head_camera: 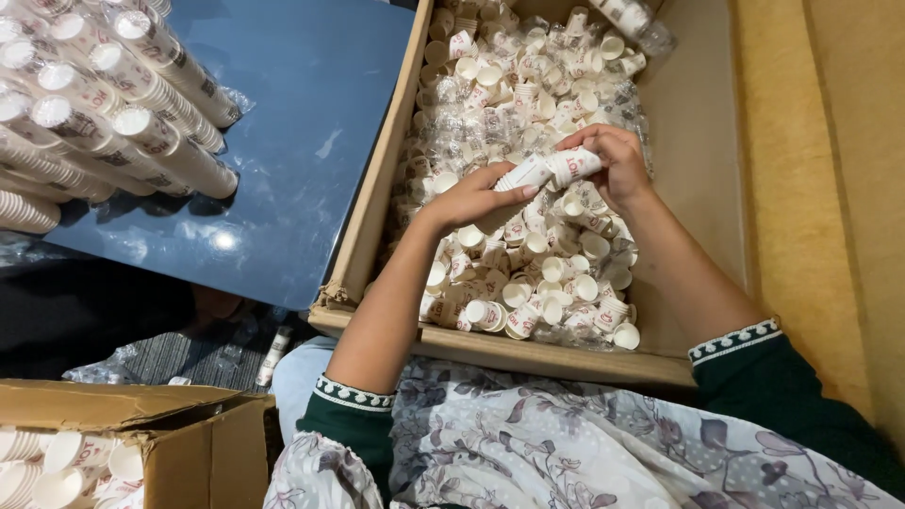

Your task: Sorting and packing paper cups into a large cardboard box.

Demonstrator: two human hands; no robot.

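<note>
Nearest me, my left hand (467, 200) and right hand (613, 165) each have fingers clamped on one short stack of paper cups (549, 171), held above the large cardboard box (372, 198). Its long axis lies nearly horizontal, rims pointing right. Loose cups (556, 273) in the box: too many to count. Left of the box: sleeved cup stacks (132, 104), around ten.

I see dark green sleeves ending above my bare forearms, each cuff edged with white scalloped embroidery, and a pale grey floral-print cloth draped over my lap and chest.
</note>
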